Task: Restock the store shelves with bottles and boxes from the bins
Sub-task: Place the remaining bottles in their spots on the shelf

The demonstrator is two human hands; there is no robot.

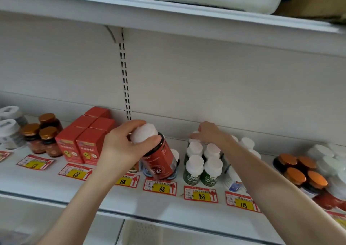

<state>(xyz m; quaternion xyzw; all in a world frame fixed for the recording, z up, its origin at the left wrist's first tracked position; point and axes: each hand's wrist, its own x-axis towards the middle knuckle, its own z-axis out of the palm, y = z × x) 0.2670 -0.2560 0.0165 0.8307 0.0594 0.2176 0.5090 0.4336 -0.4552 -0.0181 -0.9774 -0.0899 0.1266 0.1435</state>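
Two bare hands work at the white shelf [112, 198]. The left hand [121, 147] grips the white cap [145, 132] of a red-labelled bottle [161, 162] marked "Fe", fingers and thumb curled round the cap. The bottle is tilted, its base down near the price tag [160, 186] reading 68, just in front of another white-capped bottle [175, 154]; whether it touches the shelf is unclear. The right hand [207, 132] lies over the rear of a cluster of green bottles [203, 170], fingers bent down onto a back cap; pinching or only touching, I cannot tell. Red boxes [82, 143] stand to the left.
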